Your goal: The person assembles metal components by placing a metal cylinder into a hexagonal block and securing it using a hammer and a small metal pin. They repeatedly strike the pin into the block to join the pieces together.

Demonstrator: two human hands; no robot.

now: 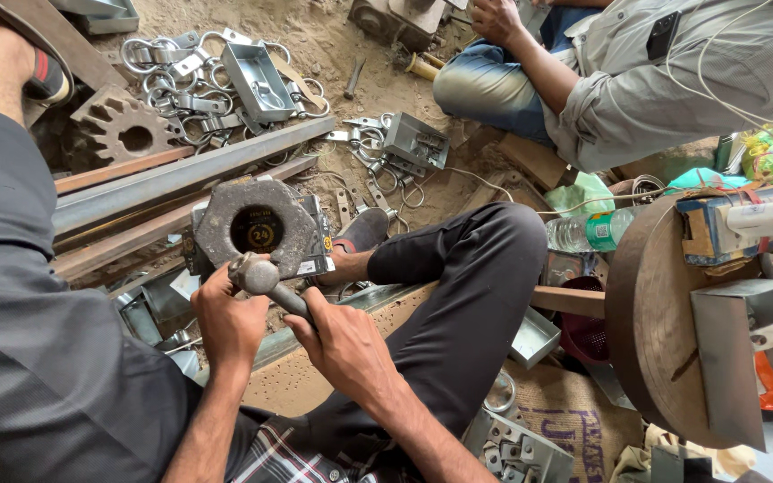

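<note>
Two hands on a metal tool in front of a hexagonal iron weight.

The left hand [225,317] is closed around the rounded head of the hammer-like tool [266,282], and the right hand [344,344] grasps its handle at about 4 o'clock from the head. The tool head touches the lower edge of the hexagonal weight [252,225]. At 12 o'clock from the weight lie steel bars [172,174], and further up metal clamps [181,76] on sand. At 2 o'clock another person's arm [539,67] is seen.
</note>
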